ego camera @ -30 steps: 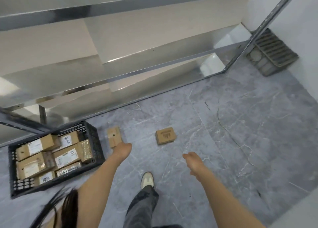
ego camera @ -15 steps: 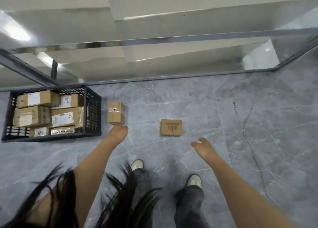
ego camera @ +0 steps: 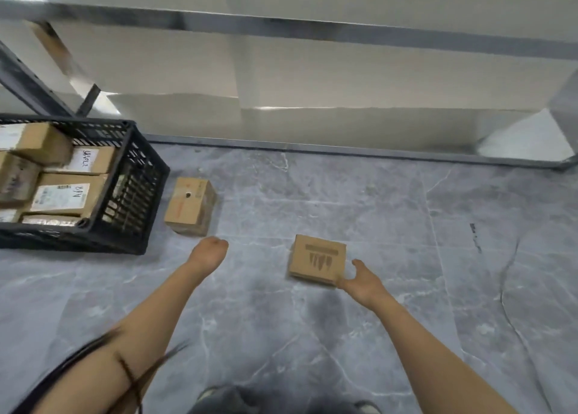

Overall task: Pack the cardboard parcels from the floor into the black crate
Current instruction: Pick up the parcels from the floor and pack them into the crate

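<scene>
Two cardboard parcels lie on the grey floor. A taller parcel [ego camera: 190, 205] with a black dot on top stands just right of the black crate [ego camera: 131, 201], which holds several labelled parcels. A flat square parcel [ego camera: 317, 258] with a dark printed mark lies further right. My right hand [ego camera: 362, 280] is spread at that parcel's near right corner, fingers touching its edge, not closed around it. My left hand [ego camera: 209, 252] hovers just below the taller parcel, fingers curled down, holding nothing.
A metal shelf rack [ego camera: 312, 32] with a low rail runs across the back, its post at the far right. The crate sits against it at the left. My shoes and dark trousers [ego camera: 250, 401] show at the bottom edge, with loose hair at the lower left.
The view has dropped closer to the floor. Both hands moved forward: the right one reached the flat parcel's corner, the left one came close under the taller parcel.
</scene>
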